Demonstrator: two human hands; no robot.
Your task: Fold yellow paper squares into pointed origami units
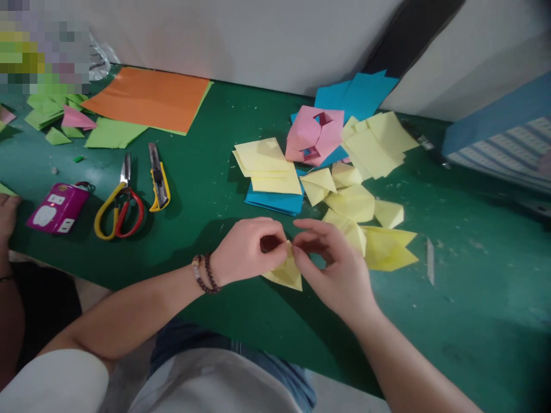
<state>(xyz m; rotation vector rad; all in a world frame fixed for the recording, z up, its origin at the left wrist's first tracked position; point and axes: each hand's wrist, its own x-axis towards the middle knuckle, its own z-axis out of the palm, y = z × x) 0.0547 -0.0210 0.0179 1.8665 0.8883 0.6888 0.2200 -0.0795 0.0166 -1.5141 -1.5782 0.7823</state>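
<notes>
Between my two hands is a small folded piece of yellow paper [284, 276], partly hidden by my fingers. My left hand [247, 249], with beaded bracelets at the wrist, pinches its upper part between thumb and fingers. My right hand [333, 267] has its thumb and fingertips curled close to the paper's right side; the contact there is hard to make out. Several folded yellow paper pieces [353, 202] lie just beyond my right hand. A flat pointed yellow strip [390, 248] sticks out beside it. Loose yellow sheets [267, 163] rest on blue paper [275, 199].
Scissors [120, 209], a yellow box cutter [159, 180] and a purple pack [60, 207] lie to the left. Orange paper [155, 97] and green pieces are behind them. A pink folded paper shape [314, 135] sits at the back. Another person's hand [7, 215] rests at the left edge.
</notes>
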